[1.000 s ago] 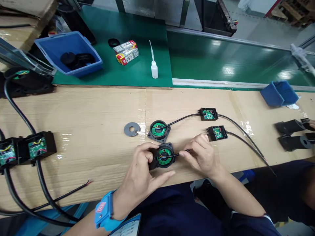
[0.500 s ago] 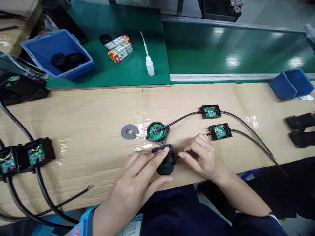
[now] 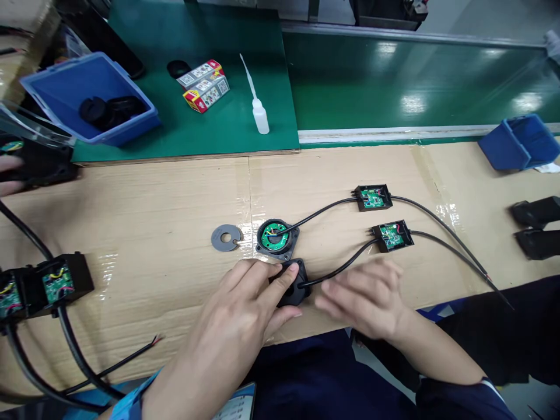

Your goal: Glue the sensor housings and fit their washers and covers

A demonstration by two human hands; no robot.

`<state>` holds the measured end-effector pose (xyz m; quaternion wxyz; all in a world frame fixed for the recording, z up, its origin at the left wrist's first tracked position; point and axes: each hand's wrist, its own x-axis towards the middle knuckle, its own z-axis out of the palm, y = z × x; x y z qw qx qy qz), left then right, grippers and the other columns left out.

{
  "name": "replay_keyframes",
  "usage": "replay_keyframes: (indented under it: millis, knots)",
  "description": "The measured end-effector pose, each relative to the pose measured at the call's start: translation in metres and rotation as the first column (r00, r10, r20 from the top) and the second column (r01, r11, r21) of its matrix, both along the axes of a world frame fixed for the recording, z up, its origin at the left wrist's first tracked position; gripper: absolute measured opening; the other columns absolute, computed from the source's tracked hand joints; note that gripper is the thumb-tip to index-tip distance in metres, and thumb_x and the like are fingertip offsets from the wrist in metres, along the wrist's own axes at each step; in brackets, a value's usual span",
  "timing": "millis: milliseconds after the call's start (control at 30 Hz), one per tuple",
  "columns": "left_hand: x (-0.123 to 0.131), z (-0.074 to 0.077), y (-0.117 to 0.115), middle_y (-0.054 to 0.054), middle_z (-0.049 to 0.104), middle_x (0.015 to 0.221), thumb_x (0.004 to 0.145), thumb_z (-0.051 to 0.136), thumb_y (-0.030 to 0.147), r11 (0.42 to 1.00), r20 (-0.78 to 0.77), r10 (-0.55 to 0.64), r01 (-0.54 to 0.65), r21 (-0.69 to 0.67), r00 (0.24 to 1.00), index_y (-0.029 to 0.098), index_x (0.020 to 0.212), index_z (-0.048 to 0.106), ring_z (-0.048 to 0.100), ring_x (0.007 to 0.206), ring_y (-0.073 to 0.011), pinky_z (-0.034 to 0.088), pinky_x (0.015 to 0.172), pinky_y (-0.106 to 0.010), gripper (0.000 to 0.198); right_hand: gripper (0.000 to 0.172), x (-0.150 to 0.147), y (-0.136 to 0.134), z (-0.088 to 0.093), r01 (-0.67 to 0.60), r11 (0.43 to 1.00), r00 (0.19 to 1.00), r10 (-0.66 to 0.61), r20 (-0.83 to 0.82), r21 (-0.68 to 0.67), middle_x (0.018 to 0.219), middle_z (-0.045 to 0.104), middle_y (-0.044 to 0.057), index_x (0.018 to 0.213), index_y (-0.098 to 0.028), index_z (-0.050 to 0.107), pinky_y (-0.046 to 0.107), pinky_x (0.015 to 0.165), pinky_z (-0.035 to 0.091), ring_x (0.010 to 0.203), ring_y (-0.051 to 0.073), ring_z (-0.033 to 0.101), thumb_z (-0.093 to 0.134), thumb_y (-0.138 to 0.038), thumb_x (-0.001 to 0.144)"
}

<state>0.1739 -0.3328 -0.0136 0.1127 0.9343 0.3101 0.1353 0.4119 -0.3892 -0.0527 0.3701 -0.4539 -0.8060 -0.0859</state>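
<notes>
My left hand (image 3: 245, 309) is closed around a black round housing (image 3: 300, 269) with a square flange, thumb and index finger pressing on its top. A black disc covers the inside of this housing, partly under my fingers. A black cable (image 3: 339, 270) runs from it to a small black box with a green circuit board (image 3: 392, 235). My right hand (image 3: 363, 297) is beside the cable, apart from the housing, its fingers smeared by motion. Just behind, a second round housing (image 3: 276, 238) lies with its green board uncovered. Left of that lies a grey slotted ring (image 3: 226, 238).
A second boxed board (image 3: 373, 198) lies behind the first. Black boxes with thick cables (image 3: 70, 280) stand at left, where another person's fingers (image 3: 9, 174) show. Blue bins (image 3: 131, 125) (image 3: 503, 146), a white dropper bottle (image 3: 260, 116) and a small carton (image 3: 205, 87) are farther back.
My right hand has let go of the cable and moved slightly away. The black disc now sits flatter over the housing, hiding the green board. Another person's fingers have appeared at the left edge.
</notes>
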Motion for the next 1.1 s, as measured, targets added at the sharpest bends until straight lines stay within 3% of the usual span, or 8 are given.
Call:
replay_keyframes:
  millis: [133, 300, 400, 500, 600, 833, 1000, 1100]
  knots:
    - [-0.002, -0.002, -0.001, -0.012, 0.071, 0.107, 0.109, 0.039, 0.032, 0.996, -0.067, -0.053, 0.058, 0.073, 0.996, 0.015, 0.137, 0.062, 0.066, 0.097, -0.0273, 0.057, 0.081, -0.04, 0.04, 0.026, -0.01, -0.002, -0.003, -0.27, 0.959, 0.962, 0.265, 0.064, 0.086, 0.069, 0.066, 0.0, 0.097, -0.02, 0.078, 0.033, 0.052, 0.045, 0.061, 0.014, 0.058, 0.072, -0.046, 0.095]
    - [-0.012, -0.015, 0.0, -0.015, 0.072, 0.116, 0.108, 0.045, 0.039, 0.996, -0.04, -0.086, 0.086, 0.013, 0.996, 0.017, 0.147, 0.055, 0.067, 0.106, -0.0292, 0.057, 0.089, -0.043, 0.047, 0.022, -0.023, 0.001, -0.012, -0.204, 0.975, 0.979, 0.203, -0.023, -0.091, 0.064, 0.066, -0.001, 0.104, -0.008, 0.072, 0.03, 0.048, 0.045, 0.054, 0.012, 0.06, 0.069, -0.029, 0.097]
    - [-0.016, -0.019, 0.008, -0.014, 0.071, 0.125, 0.101, 0.056, 0.055, 0.984, 0.121, -0.085, 0.102, -0.145, 0.989, 0.022, 0.148, 0.056, 0.067, 0.112, -0.0296, 0.059, 0.095, -0.044, 0.058, 0.02, -0.023, -0.002, -0.013, -0.189, 0.969, 0.982, 0.186, -0.033, -0.157, 0.061, 0.063, -0.004, 0.106, -0.01, 0.07, 0.028, 0.045, 0.041, 0.048, 0.01, 0.057, 0.07, -0.027, 0.095]
    - [-0.011, -0.022, 0.017, -0.008, 0.071, 0.131, 0.106, 0.051, 0.04, 0.899, 0.296, 0.041, 0.094, -0.428, 0.954, 0.027, 0.139, 0.063, 0.069, 0.119, -0.0238, 0.059, 0.101, -0.037, 0.037, 0.019, -0.022, -0.003, -0.015, -0.194, 0.967, 0.981, 0.187, -0.055, -0.165, 0.06, 0.062, -0.004, 0.107, -0.012, 0.069, 0.026, 0.044, 0.041, 0.047, 0.01, 0.057, 0.069, -0.027, 0.096]
    - [0.002, -0.031, 0.021, -0.004, 0.075, 0.124, 0.107, 0.045, 0.026, 0.793, 0.363, 0.173, 0.089, -0.602, 0.915, 0.027, 0.141, 0.058, 0.072, 0.114, -0.0177, 0.058, 0.1, -0.031, 0.036, 0.017, -0.022, -0.002, -0.015, -0.194, 0.969, 0.98, 0.184, -0.074, -0.154, 0.06, 0.064, -0.004, 0.106, -0.013, 0.068, 0.025, 0.045, 0.042, 0.048, 0.009, 0.057, 0.066, -0.027, 0.098]
    - [0.013, -0.054, 0.011, -0.002, 0.078, 0.11, 0.106, 0.047, 0.021, 0.856, 0.457, 0.231, 0.044, -0.515, 0.859, 0.025, 0.121, 0.063, 0.073, 0.103, -0.015, 0.057, 0.093, -0.03, 0.022, 0.016, -0.025, 0.002, -0.012, -0.158, 0.983, 0.986, 0.152, -0.066, -0.096, 0.062, 0.066, -0.004, 0.099, -0.013, 0.07, 0.026, 0.046, 0.041, 0.049, 0.007, 0.057, 0.062, -0.026, 0.101]
    - [0.004, -0.052, 0.007, -0.005, 0.075, 0.117, 0.106, 0.049, 0.023, 0.826, 0.446, 0.226, 0.072, -0.56, 0.866, 0.024, 0.127, 0.059, 0.07, 0.111, -0.0173, 0.056, 0.096, -0.032, 0.024, 0.023, -0.024, 0.004, -0.011, -0.132, 0.983, 0.991, 0.128, -0.036, -0.125, 0.059, 0.063, -0.005, 0.096, -0.017, 0.072, 0.025, 0.048, 0.043, 0.048, 0.008, 0.054, 0.054, -0.029, 0.105]
    - [0.0, -0.052, 0.009, -0.004, 0.074, 0.12, 0.105, 0.048, 0.02, 0.844, 0.443, 0.162, 0.109, -0.525, 0.882, 0.025, 0.123, 0.064, 0.069, 0.112, -0.0168, 0.054, 0.097, -0.031, 0.025, 0.021, -0.023, 0.005, -0.004, -0.16, 0.975, 0.987, 0.162, 0.001, -0.155, 0.061, 0.065, -0.003, 0.092, -0.017, 0.072, 0.027, 0.051, 0.046, 0.052, 0.01, 0.059, 0.058, -0.027, 0.104]
